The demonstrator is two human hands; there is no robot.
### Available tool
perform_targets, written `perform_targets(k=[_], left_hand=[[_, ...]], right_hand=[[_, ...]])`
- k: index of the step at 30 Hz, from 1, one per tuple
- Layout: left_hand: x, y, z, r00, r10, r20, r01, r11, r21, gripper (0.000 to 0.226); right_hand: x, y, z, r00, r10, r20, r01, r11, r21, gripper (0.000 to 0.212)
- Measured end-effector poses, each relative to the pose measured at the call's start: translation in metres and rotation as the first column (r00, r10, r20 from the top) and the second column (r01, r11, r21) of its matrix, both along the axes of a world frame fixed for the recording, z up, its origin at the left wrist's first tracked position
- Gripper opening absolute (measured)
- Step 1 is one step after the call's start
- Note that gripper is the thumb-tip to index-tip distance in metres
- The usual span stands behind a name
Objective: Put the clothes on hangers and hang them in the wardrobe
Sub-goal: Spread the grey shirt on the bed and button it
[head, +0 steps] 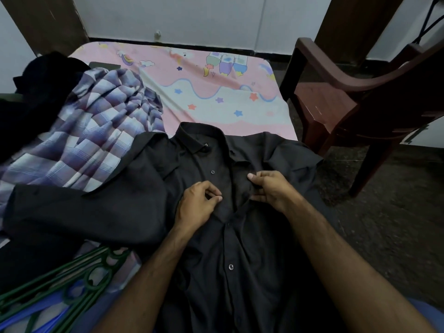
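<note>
I see my left hand (198, 204) and right hand (269, 188) each pinching an open front edge of the black shirt (240, 260); green hangers (72, 282) lie well left of both

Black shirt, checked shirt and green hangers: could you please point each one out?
black shirt (240, 260): head view, buttoned front placket.
checked shirt (96, 131): head view, crumpled body.
green hangers (79, 280): head view, looped neck.
</note>
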State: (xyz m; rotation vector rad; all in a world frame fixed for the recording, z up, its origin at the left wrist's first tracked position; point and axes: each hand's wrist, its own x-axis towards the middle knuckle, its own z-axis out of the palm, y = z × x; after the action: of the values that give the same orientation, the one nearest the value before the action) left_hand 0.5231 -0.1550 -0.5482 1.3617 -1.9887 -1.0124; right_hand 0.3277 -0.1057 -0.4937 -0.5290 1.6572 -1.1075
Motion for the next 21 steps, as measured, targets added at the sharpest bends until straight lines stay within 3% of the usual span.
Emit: perform_targets(k=[3,6,9,13,18,21], left_hand=[[-0.001,-0.003,0.002,0.997,0.037,-0.069,-0.032,0.997,0.073,0.011],[-0.001,-0.005,0.004,0.990,0.057,-0.128,-0.037,0.988,0.152,0.009],[0.001,-0.003,0.009,0.980,0.071,-0.184,-0.030,0.975,0.218,0.007],[0.000,-0.001,0.011,0.957,0.097,-0.274,-0.008,0.952,0.307,0.003],[0.000,-0.001,0.011,0.931,0.119,-0.344,0.025,0.921,0.388,0.007],[0.001,-0.001,0.011,0.925,0.120,-0.361,0.035,0.917,0.396,0.008]], right_hand=[[0.002,0.012,-0.001,0.999,-0.027,0.043,0.028,0.999,-0.045,0.026],[0.006,0.018,-0.004,0.995,0.064,0.075,-0.060,0.996,-0.064,0.016],[0.004,0.021,-0.002,0.986,0.097,0.132,-0.090,0.994,-0.059,0.022],[0.003,0.023,0.000,0.990,0.124,-0.065,-0.129,0.989,-0.069,0.019],[0.007,0.025,0.004,0.972,0.224,0.064,-0.222,0.974,-0.032,0.014],[0.011,0.027,0.007,0.948,0.317,0.005,-0.317,0.947,0.055,0.013]])
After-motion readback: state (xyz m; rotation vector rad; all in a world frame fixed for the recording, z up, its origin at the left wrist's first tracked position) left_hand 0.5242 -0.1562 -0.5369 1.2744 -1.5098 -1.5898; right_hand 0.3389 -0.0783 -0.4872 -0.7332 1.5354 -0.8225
